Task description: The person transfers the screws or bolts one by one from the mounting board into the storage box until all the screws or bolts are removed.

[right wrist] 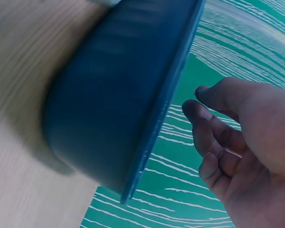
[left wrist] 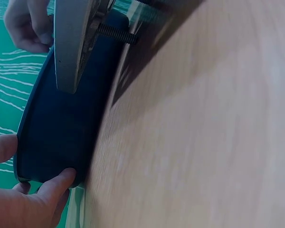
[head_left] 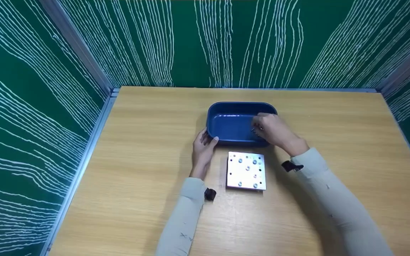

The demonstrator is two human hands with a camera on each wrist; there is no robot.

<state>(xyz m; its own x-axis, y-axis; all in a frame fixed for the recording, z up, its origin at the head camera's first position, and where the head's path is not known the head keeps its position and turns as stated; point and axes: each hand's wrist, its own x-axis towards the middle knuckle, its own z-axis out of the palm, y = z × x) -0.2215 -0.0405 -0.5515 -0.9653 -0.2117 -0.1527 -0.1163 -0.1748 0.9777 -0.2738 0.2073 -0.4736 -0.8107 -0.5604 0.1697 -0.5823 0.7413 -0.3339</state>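
A deep blue plastic bin (head_left: 233, 141) stands on the table. My left hand (head_left: 203, 151) holds its near left corner, with the thumb and fingers (left wrist: 61, 183) on either side of that corner. Over the bin's right end is my right hand (head_left: 271, 129), fingers bent downward. Small dark metal pieces, apparently screws (head_left: 254, 131), show just below those fingers. In the right wrist view the right thumb and fingertips (right wrist: 190, 109) are slightly apart with nothing visible between them. A square metal plate (head_left: 238, 177) with several bolt heads and holes sits in front of the bin.
From the plate's underside a threaded bolt (left wrist: 116, 34) sticks out in the left wrist view. The wooden table (head_left: 137, 160) is bordered by metal frame rails (head_left: 84, 156). Green walls with white lines (head_left: 183, 42) stand behind and at both sides.
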